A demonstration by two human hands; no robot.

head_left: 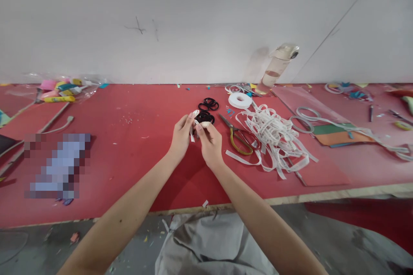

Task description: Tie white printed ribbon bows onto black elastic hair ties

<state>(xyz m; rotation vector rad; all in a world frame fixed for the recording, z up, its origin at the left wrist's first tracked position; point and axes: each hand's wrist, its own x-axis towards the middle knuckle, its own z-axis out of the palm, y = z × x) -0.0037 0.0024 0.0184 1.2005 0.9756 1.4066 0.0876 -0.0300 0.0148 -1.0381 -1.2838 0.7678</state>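
Observation:
My left hand [181, 132] and my right hand [211, 142] meet over the table, fingertips pinched close together. Between them is a short white ribbon [192, 136], one end hanging down. White also covers some of the fingertips; whether it is ribbon or a finger covering is unclear. Black elastic loops [209, 104] lie just beyond my fingers, and another black bundle [205, 117] sits directly behind them, touching or held I cannot tell. To the right rest scissors [240, 137] with yellow and red handles, beside a tangled pile of printed white ribbon [274, 133].
A white tape roll [240, 100] and a clear bottle [275, 71] stand near the wall. Grey cord [351, 129] crosses coloured sheets on the right. Leftward are a bag of glue tubes [64, 90] and a blurred bluish object [61, 163]. The red table's front edge [193, 210] is near me.

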